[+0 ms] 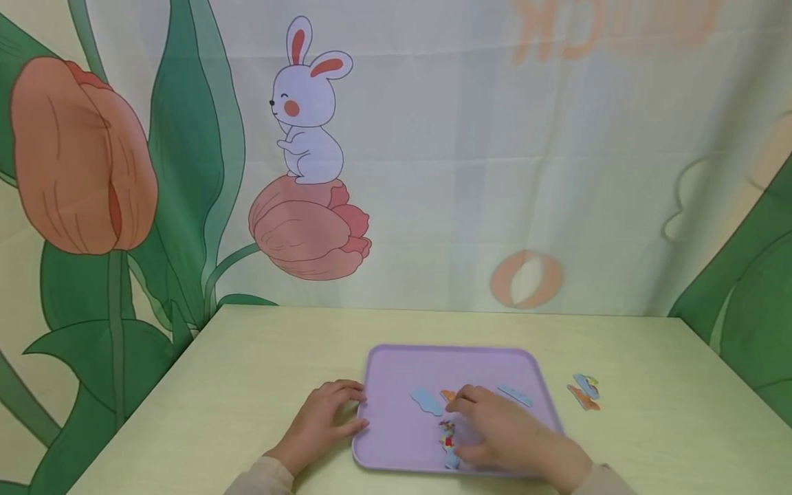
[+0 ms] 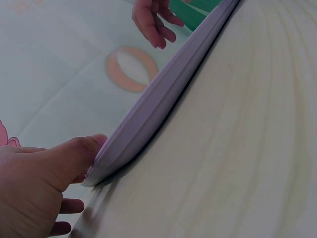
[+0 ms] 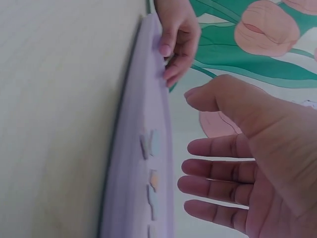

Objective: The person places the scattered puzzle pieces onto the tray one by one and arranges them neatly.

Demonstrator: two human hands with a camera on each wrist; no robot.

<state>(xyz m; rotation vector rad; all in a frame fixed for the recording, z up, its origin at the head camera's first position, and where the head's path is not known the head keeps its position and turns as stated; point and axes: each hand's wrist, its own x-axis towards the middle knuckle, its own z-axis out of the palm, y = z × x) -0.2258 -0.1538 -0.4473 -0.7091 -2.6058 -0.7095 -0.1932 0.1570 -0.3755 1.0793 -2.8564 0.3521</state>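
Note:
A lilac tray (image 1: 390, 364) lies on the table. My left hand (image 1: 322, 419) holds its left edge, thumb and fingertips over the rim. Above the tray's right half, my right hand (image 1: 501, 430) hovers with fingers spread and nothing in them, seen also in the right wrist view. Flat picture pieces lie around it: a light-blue wavy piece (image 1: 427, 401), an orange piece (image 1: 447, 395) partly behind the fingers, and a light-blue strip (image 1: 515, 394). Beneath the right hand, a colourful cartoon piece (image 1: 447, 434) stands in line with a small blue part (image 1: 452, 459).
Right of the tray, a blue piece (image 1: 585, 385) and an orange piece (image 1: 581, 397) lie on the pale wooden table (image 1: 278, 357). Behind the table hangs a curtain (image 1: 433, 172) printed with tulips and a rabbit.

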